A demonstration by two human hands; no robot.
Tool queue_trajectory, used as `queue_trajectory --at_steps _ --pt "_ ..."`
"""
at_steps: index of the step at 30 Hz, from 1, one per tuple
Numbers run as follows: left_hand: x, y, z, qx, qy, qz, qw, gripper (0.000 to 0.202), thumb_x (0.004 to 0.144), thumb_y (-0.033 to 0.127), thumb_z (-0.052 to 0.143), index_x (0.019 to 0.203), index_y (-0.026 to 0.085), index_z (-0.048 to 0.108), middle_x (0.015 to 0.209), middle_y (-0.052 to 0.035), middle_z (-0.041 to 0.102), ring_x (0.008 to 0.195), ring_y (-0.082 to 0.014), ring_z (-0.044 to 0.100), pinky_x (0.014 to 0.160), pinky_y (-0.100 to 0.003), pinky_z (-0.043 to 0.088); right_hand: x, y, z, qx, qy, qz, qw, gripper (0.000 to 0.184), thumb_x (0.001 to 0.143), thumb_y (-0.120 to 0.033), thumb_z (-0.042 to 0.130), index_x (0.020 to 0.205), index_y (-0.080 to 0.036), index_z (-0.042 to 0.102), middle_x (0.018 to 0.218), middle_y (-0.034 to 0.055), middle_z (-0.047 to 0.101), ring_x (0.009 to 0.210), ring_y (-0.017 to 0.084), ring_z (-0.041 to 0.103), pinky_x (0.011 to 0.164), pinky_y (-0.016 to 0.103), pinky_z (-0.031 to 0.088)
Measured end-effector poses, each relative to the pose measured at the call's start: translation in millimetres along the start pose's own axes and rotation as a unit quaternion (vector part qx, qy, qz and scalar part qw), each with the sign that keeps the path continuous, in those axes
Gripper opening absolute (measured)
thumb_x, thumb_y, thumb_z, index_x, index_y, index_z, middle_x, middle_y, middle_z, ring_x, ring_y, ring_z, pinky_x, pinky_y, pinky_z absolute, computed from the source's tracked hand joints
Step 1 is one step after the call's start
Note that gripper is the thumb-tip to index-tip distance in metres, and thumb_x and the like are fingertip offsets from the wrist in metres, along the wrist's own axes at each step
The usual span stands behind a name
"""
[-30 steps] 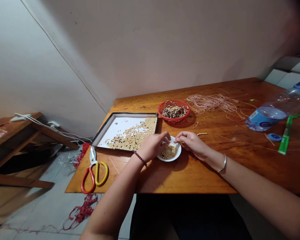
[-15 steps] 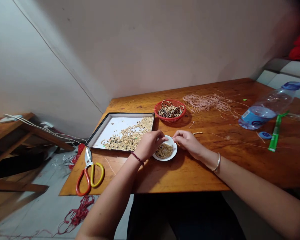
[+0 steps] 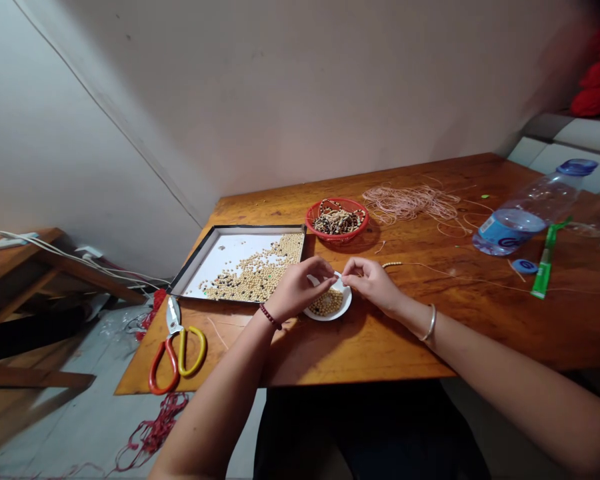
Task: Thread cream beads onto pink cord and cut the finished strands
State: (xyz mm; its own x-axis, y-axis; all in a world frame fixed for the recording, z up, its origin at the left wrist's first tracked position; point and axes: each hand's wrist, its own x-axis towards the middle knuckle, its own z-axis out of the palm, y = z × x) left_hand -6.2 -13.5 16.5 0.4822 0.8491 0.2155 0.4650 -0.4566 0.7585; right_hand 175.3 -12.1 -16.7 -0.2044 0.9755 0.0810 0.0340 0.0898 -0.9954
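Observation:
My left hand and my right hand hang close together over a small white dish, their fingertips almost meeting above its rim. A heap of pale round beads lies in the dish. From my right hand, a thin pale cord runs off across the table, with a short row of beads threaded on it. My right fingers pinch this cord. Something thin shows at my left fingertips, too small to identify.
A black-rimmed tray of scattered beads sits left of the dish, and a red basket stands behind it. Beyond lie a tangle of pink cord, a plastic water bottle, and a green strip. Orange-and-yellow scissors rest at the table's near-left corner.
My fingertips have drawn closer together over the dish. The whole scene has shifted slightly left in view as my head moved.

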Motion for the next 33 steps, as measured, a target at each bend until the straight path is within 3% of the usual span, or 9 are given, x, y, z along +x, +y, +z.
queue_trajectory --at_steps 7,33 --pt "0.3 -5.7 4.7 -0.027 -0.013 -0.013 0.999 0.029 0.081 0.037 0.064 0.098 0.018 0.051 0.086 -0.0044 0.072 0.075 -0.0128 0.067 0.060 -0.020 0.048 2.0 5.6 0.4 -0.025 0.010 -0.024 0.999 0.013 0.062 -0.027 0.062 0.062 -0.018 0.054 0.060 -0.0009 0.056 0.057 0.011 0.048 0.053 0.023 0.036" --pt "1.0 -5.5 3.7 -0.003 -0.013 -0.015 1.000 0.027 0.079 0.034 0.066 0.098 0.018 0.053 0.085 -0.0031 0.072 0.070 -0.0110 0.064 0.059 -0.021 0.047 1.1 6.7 -0.8 -0.081 0.008 -0.034 0.996 0.011 0.063 -0.026 0.059 0.060 -0.018 0.052 0.057 -0.0026 0.052 0.051 0.010 0.042 0.051 0.023 0.033"
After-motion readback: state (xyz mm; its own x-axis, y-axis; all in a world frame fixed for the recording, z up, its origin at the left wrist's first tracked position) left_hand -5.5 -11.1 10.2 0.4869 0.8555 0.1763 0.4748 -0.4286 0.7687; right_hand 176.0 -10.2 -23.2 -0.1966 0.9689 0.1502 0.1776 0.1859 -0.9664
